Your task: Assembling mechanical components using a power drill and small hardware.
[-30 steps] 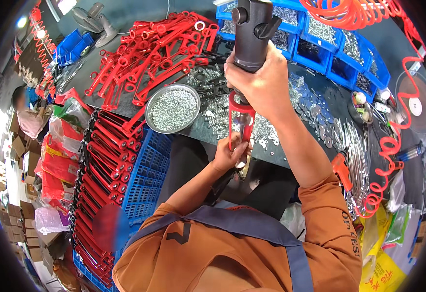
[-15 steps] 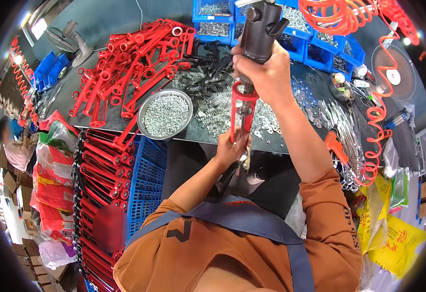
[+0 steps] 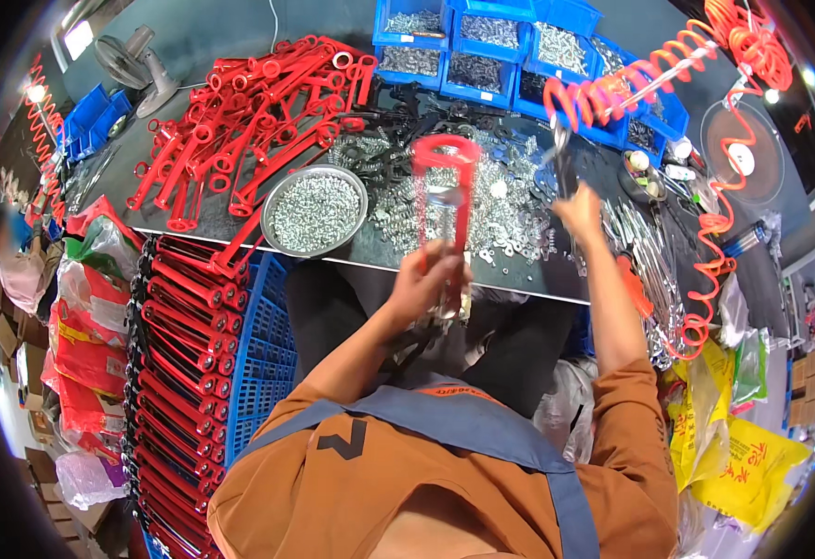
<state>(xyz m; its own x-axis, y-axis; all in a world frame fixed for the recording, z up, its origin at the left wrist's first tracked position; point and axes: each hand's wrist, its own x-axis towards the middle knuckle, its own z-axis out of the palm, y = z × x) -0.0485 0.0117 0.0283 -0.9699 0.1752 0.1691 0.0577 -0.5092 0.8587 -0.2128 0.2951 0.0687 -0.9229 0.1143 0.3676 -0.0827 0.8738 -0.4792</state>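
Held upright in front of me, a red metal frame with a ring at its top (image 3: pixel 464 210) is slightly blurred. My left hand (image 3: pixel 423 287) is closed round its lower end, over the near edge of the bench. Silver metal shows between the frame's two side bars. Farther right, my right hand (image 3: pixel 581 212) grips the lower part of a black air screwdriver (image 3: pixel 565 173), apart from the frame. The tool hangs by an orange-red coiled hose (image 3: pixel 603 98). Loose small metal parts (image 3: pixel 510 200) lie on the bench beneath and between my hands.
A round metal bowl of small silver parts (image 3: pixel 315 173) stands left of the frame. Behind it are piled red frames (image 3: pixel 263 116). Blue bins (image 3: pixel 496 37) line the back. More red frames (image 3: pixel 184 373) stack beside a blue crate (image 3: pixel 263 354); metal rods (image 3: pixel 645 261) lie right.
The black air screwdriver has come off the red frame; my right hand has carried it right and away from me. My left hand still holds the frame, now slightly farther left.
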